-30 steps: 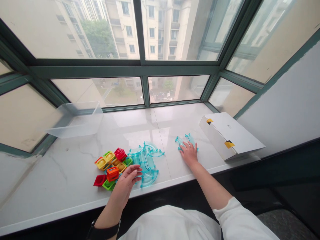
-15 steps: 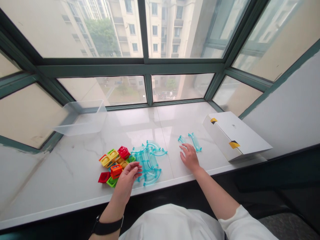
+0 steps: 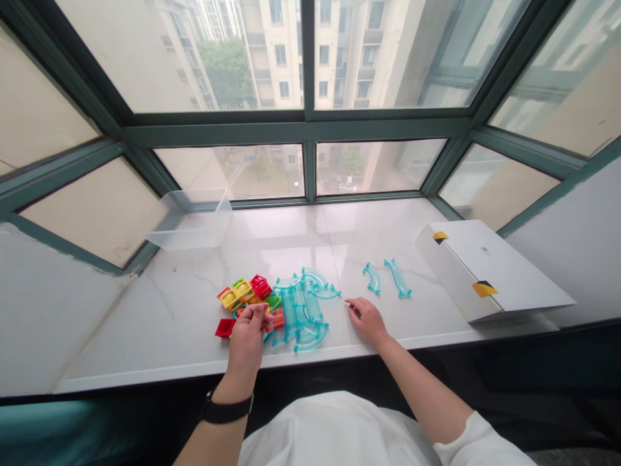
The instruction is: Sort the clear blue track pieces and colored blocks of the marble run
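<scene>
My left hand is over the pile of coloured plastic blocks, with its fingers pinched together. A red-orange block shows right beside the fingertips; I cannot tell whether they grip it. Yellow blocks, a red block and a dark red block lie around the hand, which hides part of the pile. Clear teal track pieces lie grouped just to the right. My right hand rests low over the counter, fingers loosely bent, holding nothing visible. Beyond it lie a short curved track piece and a longer wavy one.
A clear plastic bin stands at the back left by the window. To the right is a white box with yellow-and-black tabs. The white counter ends at a front edge close to my body.
My view has turned slightly left. The right hand has drawn back from the two separate track pieces, and its fingers bend more. The left hand's fingers have closed into a pinch over the blocks.
</scene>
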### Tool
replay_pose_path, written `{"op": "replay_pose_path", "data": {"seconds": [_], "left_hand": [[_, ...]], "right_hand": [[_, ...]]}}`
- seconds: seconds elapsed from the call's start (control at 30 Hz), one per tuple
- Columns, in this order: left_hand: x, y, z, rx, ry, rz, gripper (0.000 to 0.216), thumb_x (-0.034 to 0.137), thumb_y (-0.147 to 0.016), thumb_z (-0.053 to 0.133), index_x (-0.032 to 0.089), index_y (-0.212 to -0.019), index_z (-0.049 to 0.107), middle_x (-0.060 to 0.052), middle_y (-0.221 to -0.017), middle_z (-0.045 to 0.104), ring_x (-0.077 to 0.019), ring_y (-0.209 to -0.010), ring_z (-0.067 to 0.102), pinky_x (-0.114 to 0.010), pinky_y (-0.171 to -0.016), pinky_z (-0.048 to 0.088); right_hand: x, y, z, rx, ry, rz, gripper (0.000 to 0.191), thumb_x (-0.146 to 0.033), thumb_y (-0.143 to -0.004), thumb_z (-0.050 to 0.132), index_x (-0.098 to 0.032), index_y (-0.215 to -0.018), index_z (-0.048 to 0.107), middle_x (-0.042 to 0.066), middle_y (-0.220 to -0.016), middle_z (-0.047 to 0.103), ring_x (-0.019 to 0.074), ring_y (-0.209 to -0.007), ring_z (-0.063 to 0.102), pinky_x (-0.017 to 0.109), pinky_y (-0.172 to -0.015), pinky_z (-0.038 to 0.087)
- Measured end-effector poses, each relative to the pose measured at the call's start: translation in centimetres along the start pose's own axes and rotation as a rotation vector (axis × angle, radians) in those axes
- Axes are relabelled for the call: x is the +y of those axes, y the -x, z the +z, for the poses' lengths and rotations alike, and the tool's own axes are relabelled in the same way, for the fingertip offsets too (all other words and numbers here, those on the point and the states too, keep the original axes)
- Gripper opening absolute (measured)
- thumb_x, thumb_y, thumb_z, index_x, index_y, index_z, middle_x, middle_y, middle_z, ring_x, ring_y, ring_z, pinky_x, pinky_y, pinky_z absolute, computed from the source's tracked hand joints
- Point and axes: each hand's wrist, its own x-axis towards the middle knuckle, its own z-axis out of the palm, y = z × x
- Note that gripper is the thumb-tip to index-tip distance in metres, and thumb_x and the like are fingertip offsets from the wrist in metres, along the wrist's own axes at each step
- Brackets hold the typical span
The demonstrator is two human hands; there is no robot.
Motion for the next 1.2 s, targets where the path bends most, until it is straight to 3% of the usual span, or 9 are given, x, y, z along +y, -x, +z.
{"op": "replay_pose_path", "data": {"seconds": [0.1, 0.2, 0.33, 0.47, 0.63, 0.87, 1.2], "left_hand": [[0.2, 0.1, -0.2, 0.012, 0.003, 0.008, 0.049, 0.056, -0.07, 0.091, 0.018, -0.075, 0.061, 0.003, -0.058, 0.063, -0.0092, -0.052, 0.054, -0.021, -0.052, 0.046], [0.1, 0.3, -0.4, 0.002, -0.012, -0.024, 0.051, 0.059, -0.069, 0.09, 0.018, -0.081, 0.063, 0.001, -0.063, 0.068, -0.0129, -0.058, 0.062, -0.025, -0.06, 0.054], [-0.1, 0.5, -0.6, -0.059, -0.062, -0.041, 0.051, 0.06, -0.079, 0.081, 0.017, -0.103, 0.069, -0.009, -0.094, 0.078, -0.0208, -0.081, 0.074, -0.037, -0.079, 0.061], [0.0, 0.7, -0.7, -0.082, -0.213, 0.052, 0.046, 0.047, -0.08, 0.08, 0.019, -0.116, 0.069, -0.012, -0.128, 0.072, -0.0251, -0.105, 0.072, -0.038, -0.091, 0.059], [-0.6, 0.9, -0.9, -0.131, -0.302, 0.048, 0.043, 0.041, -0.082, 0.077, 0.021, -0.118, 0.067, -0.011, -0.125, 0.071, -0.026, -0.115, 0.068, -0.039, -0.099, 0.056], [-1.8, 1.2, -1.2, -0.221, -0.38, 0.093, 0.045, 0.038, -0.087, 0.074, 0.023, -0.127, 0.063, -0.011, -0.125, 0.069, -0.026, -0.118, 0.067, -0.043, -0.104, 0.053], [-1.6, 1.8, -1.3, -0.211, -0.337, 0.063, 0.046, 0.04, -0.082, 0.078, 0.022, -0.122, 0.064, -0.011, -0.122, 0.07, -0.0262, -0.115, 0.068, -0.043, -0.101, 0.055]], "right_hand": [[0.1, 0.0, -0.1, -0.003, 0.011, -0.002, 0.028, -0.022, -0.097, 0.051, -0.023, -0.115, 0.073, 0.007, -0.091, 0.071, 0.0227, -0.085, 0.065, 0.036, -0.083, 0.053], [-0.1, 0.1, -0.1, -0.005, 0.024, 0.005, 0.028, -0.021, -0.097, 0.051, -0.023, -0.115, 0.073, 0.006, -0.091, 0.071, 0.0221, -0.085, 0.065, 0.035, -0.083, 0.053], [-0.3, 0.2, -0.2, -0.001, 0.024, 0.002, 0.028, -0.023, -0.098, 0.051, -0.023, -0.114, 0.073, 0.006, -0.093, 0.071, 0.0222, -0.084, 0.066, 0.036, -0.084, 0.054], [-0.5, 0.2, -0.3, -0.001, 0.008, 0.012, 0.027, -0.026, -0.098, 0.051, -0.023, -0.114, 0.073, 0.007, -0.091, 0.072, 0.0237, -0.083, 0.066, 0.039, -0.083, 0.055], [-2.9, -0.3, -0.3, 0.015, -0.108, 0.021, 0.021, -0.03, -0.099, 0.053, -0.023, -0.107, 0.071, 0.007, -0.095, 0.072, 0.0221, -0.084, 0.066, 0.038, -0.083, 0.055], [-8.6, -1.8, 1.6, -0.181, -0.087, -0.128, 0.009, -0.029, -0.092, 0.073, -0.024, -0.099, 0.071, 0.004, -0.097, 0.07, 0.0224, -0.095, 0.066, 0.036, -0.087, 0.053], [-9.1, -2.1, 4.0, -0.246, 0.044, -0.111, 0.008, -0.021, -0.087, 0.078, -0.023, -0.084, 0.07, 0.002, -0.089, 0.068, 0.0209, -0.088, 0.065, 0.035, -0.083, 0.047]]}}
